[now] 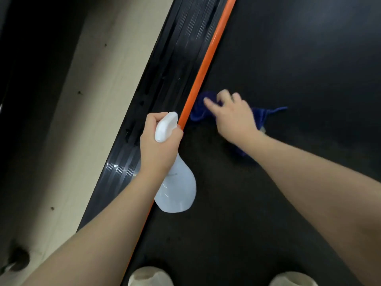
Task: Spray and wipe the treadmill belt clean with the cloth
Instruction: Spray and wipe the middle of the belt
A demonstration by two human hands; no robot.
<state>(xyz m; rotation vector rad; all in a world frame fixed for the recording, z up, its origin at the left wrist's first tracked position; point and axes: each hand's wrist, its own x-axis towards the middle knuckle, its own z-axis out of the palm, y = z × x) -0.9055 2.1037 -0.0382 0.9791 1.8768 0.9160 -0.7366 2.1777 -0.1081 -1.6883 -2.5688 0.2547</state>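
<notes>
Far left, from 7 to 11 o'clock, ran a strip of pale floor [68,120], and just right of it the ribbed black side rail [165,83] of the treadmill, bounded by an orange stripe [208,56] slanting from 6 o'clock up to 12. The left hand [158,145] sat near centre, slightly toward 9 o'clock, fingers curled round the neck of a white spray bottle [177,188] with its nozzle head pointing toward 12 and its body hanging below the wrist over the stripe. The bottle was translucent; a faint curved line low in the body may have been a liquid level, but how full it was could not be told. Right of the stripe lay the dark belt [299,69], filling the frame from 12 to 5 o'clock. On it, just beside the stripe, the right hand [233,114] pressed down on a bunched blue cloth [198,112], fingers bent over the fabric and blurred; whether they gripped it or only pushed it could not be read for certain. A tail of cloth stuck out toward 3 o'clock. Judgement: wiping was under way at the belt's left edge, mid-task. No wet patch or clear clean/dirty boundary showed, so the share done was uncertain; the broad belt toward 1 to 3 o'clock probably remained to be wiped. Two pale shoe tips [150,277] showed at 6 o'clock.
</notes>
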